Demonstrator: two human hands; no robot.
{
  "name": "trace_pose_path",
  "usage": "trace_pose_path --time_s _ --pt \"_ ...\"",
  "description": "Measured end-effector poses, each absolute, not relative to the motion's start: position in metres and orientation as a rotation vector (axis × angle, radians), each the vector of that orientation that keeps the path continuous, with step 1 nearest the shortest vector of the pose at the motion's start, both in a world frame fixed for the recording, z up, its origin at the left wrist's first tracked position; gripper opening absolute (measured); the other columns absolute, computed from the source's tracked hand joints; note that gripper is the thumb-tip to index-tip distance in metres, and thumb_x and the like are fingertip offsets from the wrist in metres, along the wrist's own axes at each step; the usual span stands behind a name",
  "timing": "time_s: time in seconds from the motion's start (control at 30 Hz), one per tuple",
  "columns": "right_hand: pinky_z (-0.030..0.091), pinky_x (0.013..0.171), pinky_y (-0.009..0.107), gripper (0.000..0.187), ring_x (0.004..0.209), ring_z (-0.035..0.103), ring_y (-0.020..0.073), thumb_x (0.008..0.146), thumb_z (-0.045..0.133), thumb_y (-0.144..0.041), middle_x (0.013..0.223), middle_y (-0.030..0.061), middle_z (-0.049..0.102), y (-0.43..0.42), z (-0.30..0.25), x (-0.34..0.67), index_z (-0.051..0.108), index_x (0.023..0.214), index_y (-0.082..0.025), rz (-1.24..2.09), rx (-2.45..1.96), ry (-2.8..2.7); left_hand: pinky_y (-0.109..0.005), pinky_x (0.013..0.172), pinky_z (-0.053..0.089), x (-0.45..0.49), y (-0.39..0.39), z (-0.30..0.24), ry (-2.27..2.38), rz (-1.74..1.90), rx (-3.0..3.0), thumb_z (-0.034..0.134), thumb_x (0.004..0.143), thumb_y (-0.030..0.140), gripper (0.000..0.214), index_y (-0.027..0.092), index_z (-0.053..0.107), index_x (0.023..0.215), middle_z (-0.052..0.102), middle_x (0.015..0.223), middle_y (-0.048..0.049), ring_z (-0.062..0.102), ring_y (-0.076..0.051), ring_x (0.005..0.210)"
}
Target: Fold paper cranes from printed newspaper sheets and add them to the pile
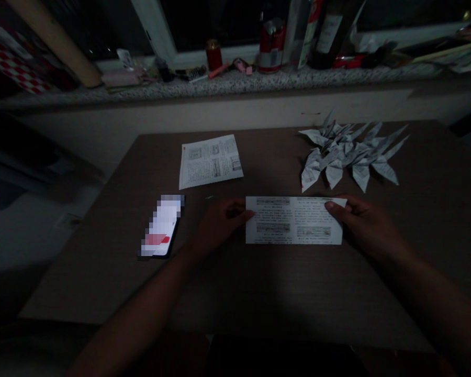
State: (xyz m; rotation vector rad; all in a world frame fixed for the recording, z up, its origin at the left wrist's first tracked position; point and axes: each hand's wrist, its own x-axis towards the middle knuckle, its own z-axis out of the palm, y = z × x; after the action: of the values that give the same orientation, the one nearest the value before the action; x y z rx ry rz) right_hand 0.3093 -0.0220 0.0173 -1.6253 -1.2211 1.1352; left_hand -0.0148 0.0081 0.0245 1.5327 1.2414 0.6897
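A printed strip of paper (pixel 293 222), wider than it is tall, is held level between my two hands above the brown table (pixel 235 293). My left hand (pixel 230 217) pinches its left edge, with the thumb on the front. At the upper right corner, my right hand (pixel 363 222) grips the strip, thumb on top and fingers behind. Whether the paper is folded I cannot tell. Beyond my right hand sits a cluster of several folded paper cranes (pixel 343 157) made from similar printed sheets. Another printed sheet (pixel 212 161) lies flat behind my left hand.
A lit phone (pixel 161 226) lies left of my left forearm. At the back, a speckled stone windowsill (pixel 188 90) carries a red can (pixel 272 46), a dark bottle (pixel 328 36), a small red jar (pixel 213 55) and other clutter. The room is dim.
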Motion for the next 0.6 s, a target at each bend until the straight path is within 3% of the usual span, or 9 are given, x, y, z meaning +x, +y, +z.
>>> trace_pose_path --time_s 0.23,0.6 --pt "0.060 0.059 0.038 0.039 0.070 0.073 0.0263 0.079 0.078 -0.062 0.078 0.0061 0.077 -0.025 0.024 0.306 0.077 0.092 -0.025 1.083 -1.660 -1.256 -0.037 0.089 0.061 -0.015 0.008 0.028 1.279 0.674 1.589 0.072 0.093 0.036 0.020 0.020 0.075 0.104 0.080 0.106 -0.0058 0.076 -0.022 0.096" --pt "0.059 0.058 0.037 0.033 0.071 0.075 0.0274 0.086 0.072 -0.056 0.079 0.0058 0.079 -0.020 0.014 0.309 0.076 0.095 -0.024 0.879 -1.700 -1.465 -0.037 0.086 0.062 -0.018 0.013 0.014 1.318 0.650 1.567 0.072 0.094 0.037 0.021 0.021 0.074 0.108 0.080 0.106 -0.0047 0.076 -0.021 0.094"
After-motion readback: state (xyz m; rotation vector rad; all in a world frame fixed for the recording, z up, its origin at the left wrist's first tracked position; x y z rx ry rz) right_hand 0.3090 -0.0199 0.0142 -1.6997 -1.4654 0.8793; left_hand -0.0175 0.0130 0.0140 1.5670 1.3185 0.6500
